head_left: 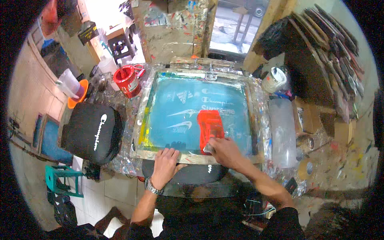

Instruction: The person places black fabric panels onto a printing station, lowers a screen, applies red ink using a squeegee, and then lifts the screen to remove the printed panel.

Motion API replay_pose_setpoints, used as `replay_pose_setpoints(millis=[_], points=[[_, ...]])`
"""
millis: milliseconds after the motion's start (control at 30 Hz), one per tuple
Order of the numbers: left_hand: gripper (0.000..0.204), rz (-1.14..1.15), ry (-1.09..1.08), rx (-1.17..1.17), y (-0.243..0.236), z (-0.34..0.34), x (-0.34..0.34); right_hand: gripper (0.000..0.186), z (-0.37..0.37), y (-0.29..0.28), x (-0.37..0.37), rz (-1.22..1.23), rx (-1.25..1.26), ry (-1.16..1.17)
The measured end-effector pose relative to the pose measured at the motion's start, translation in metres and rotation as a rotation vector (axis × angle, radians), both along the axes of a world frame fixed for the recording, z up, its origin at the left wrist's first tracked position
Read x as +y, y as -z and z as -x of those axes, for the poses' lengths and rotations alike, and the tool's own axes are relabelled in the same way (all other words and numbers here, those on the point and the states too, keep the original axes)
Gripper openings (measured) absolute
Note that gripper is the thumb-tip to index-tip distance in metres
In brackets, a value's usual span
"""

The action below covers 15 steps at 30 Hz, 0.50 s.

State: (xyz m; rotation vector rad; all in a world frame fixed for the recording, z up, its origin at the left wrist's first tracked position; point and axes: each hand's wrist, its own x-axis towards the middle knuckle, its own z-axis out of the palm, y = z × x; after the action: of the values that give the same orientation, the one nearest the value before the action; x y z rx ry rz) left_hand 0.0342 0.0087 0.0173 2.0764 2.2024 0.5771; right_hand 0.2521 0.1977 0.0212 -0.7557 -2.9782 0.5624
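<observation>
The right hand's [222, 150] fingers clamp a mostly hidden scraper [207, 149] at the near end of red ink [210, 124] on the blue screen [162, 98]. The left hand's [166, 164] fingers lie together on the screen's near edge, thumb apart; whether they grip, I cannot tell.

We've got white script along the black bag [89, 130] at left, a rounded emblem at one end! Across the blue mesh [163, 100] we spot pale lettering and logo shapes, one line right against the red ink [209, 120]. White letters peek from the black piece [192, 174] below; markings on the red tin [127, 83] are too small.
</observation>
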Motion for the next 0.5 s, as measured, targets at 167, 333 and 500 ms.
replay_pose_setpoints(millis=[167,333,500], points=[[0.05,-0.123,0.008,-0.017,-0.006,-0.005,0.008,0.026,0.03,-0.011,0.055,-0.341,0.053,0.147],[0.052,-0.091,-0.025,-0.074,0.004,0.0,0.003,0.034,0.027,-0.037,0.053,-0.041,-0.053,0.034],[0.052,-0.036,-0.018,-0.092,0.005,0.001,0.006,0.028,0.026,-0.036,0.072,0.25,-0.146,-0.169]])
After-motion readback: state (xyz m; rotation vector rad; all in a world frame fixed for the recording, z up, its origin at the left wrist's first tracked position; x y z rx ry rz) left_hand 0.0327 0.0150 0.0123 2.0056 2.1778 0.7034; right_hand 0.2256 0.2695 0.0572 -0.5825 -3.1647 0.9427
